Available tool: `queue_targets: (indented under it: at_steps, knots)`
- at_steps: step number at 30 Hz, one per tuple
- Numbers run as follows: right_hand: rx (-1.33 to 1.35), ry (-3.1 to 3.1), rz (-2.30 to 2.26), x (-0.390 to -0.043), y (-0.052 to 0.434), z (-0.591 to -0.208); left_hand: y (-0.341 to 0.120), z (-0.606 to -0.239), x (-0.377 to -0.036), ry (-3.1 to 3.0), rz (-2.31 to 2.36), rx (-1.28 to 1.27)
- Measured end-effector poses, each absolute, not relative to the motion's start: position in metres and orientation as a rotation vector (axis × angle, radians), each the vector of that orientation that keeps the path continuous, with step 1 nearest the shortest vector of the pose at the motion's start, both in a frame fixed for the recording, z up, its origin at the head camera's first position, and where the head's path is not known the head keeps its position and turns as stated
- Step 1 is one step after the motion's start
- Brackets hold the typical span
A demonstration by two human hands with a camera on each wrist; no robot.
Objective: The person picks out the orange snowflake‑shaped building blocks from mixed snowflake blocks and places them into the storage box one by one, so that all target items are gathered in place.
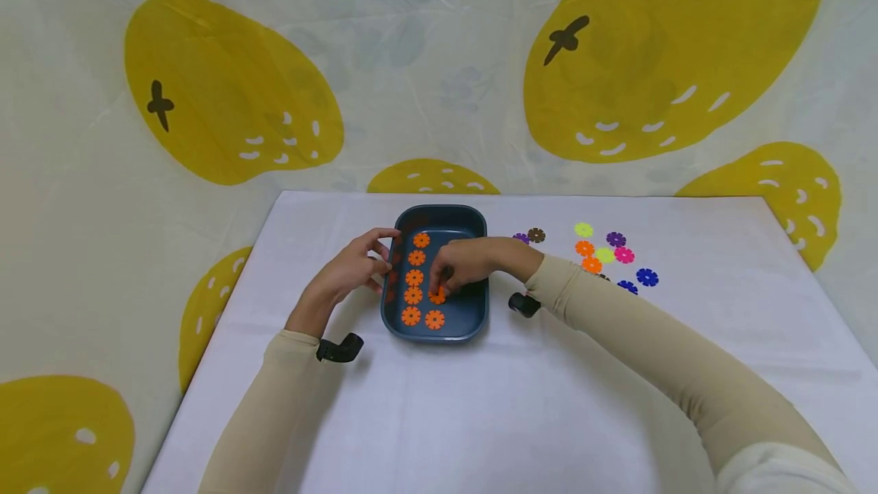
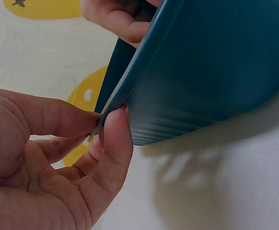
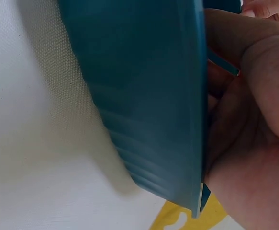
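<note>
A dark blue deep rectangular tray (image 1: pixel 469 319) stands on the table. My left hand (image 1: pixel 351 265) is at its left side; in the left wrist view the thumb and a finger pinch the tray's rim (image 2: pixel 146 57). Over the right wall reaches my right hand (image 1: pixel 466 261), its curled fingertips down at an orange notched disc (image 1: pixel 437 296) near the tray floor. Several orange discs (image 1: pixel 414 277) form a column along the left inside, and another orange disc (image 1: pixel 435 319) lies in front of the fingers. The right wrist view shows the tray's outer wall (image 3: pixel 144 96) hiding those fingertips.
Right of the tray, loose notched discs lie scattered: yellow (image 1: pixel 584 229), orange (image 1: pixel 584 248), pink (image 1: pixel 624 255), blue (image 1: pixel 647 277), purple (image 1: pixel 616 238) and brown (image 1: pixel 536 235). My right forearm partly covers some. A white cloth covers the table (image 1: pixel 439 418); a patterned curtain (image 1: pixel 425 59) hangs behind.
</note>
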State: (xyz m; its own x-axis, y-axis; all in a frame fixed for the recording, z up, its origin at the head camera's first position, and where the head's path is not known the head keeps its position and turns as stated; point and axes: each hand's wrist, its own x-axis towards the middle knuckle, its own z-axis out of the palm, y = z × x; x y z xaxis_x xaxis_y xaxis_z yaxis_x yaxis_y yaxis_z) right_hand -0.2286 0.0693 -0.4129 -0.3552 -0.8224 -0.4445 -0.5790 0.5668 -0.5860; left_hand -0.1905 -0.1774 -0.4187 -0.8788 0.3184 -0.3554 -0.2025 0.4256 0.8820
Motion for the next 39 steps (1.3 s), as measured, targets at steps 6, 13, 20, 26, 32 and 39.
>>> queue_targets:
  at_steps: [6,13,20,26,32,39]
  knots:
    - [-1.127,2.090,-0.417,-0.229,0.070,-0.414,-0.178,-0.419,-0.191,2.213,1.459,0.105]
    - [-1.138,2.090,-0.418,-0.229,0.069,-0.411,-0.178,-0.420,-0.191,2.215,1.457,0.102]
    - [-1.167,2.115,-0.425,-0.228,0.075,-0.403,-0.177,-0.418,-0.190,2.206,1.460,0.098]
    - [-1.170,2.151,-0.483,-0.226,0.089,-0.396,-0.177,-0.417,-0.190,2.210,1.456,0.093]
    - [-1.173,2.166,-0.567,-0.223,0.105,-0.384,-0.178,-0.422,-0.192,2.219,1.453,0.097]
    - [-1.125,2.202,-0.663,-0.216,0.125,-0.371,-0.179,-0.421,-0.191,2.220,1.456,0.109]
